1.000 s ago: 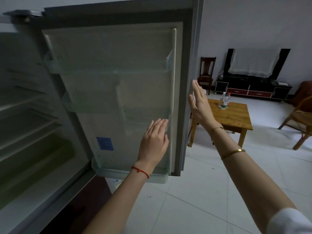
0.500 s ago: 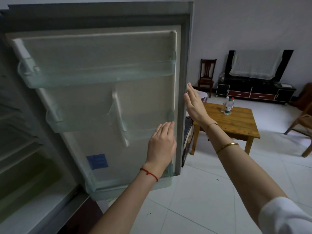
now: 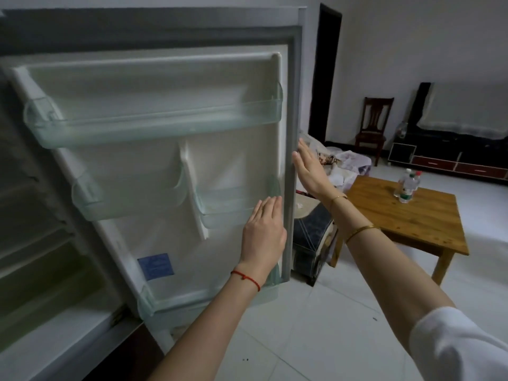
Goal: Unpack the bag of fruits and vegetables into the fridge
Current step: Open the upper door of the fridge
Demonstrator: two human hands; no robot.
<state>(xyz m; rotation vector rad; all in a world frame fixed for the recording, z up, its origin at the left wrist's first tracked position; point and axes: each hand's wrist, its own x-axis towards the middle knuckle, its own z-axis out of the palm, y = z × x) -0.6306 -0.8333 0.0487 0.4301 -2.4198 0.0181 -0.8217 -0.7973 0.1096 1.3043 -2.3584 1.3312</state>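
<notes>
Fridge door (image 3: 165,166) stood wide open, inner side facing the camera. It looked rigid and hinged, probably swinging easily; the clear door bins (image 3: 154,125) looked like brittle plastic, so not a place to push or pull. Best hold, as I judged it, was the free vertical edge with the grey seal (image 3: 290,160).

Left hand (image 3: 264,237) lay flat, fingers straight and together, on the inner panel near that edge, just under the lower right bin. It gripped nothing. Right hand (image 3: 308,166) was also flat with straight fingers, just beside the outer edge of the door; I couldn't tell whether it touched. It held nothing either.

Fridge shelves (image 3: 33,243) showed at far left, dark and blurred. No bag of produce was clearly in view; some bundles sat behind the door by the wooden surface (image 3: 406,215), contents unreadable.

Versus a second ago: the door had swung further open, more face-on to the camera, and both hands had followed it in the same flat poses.
</notes>
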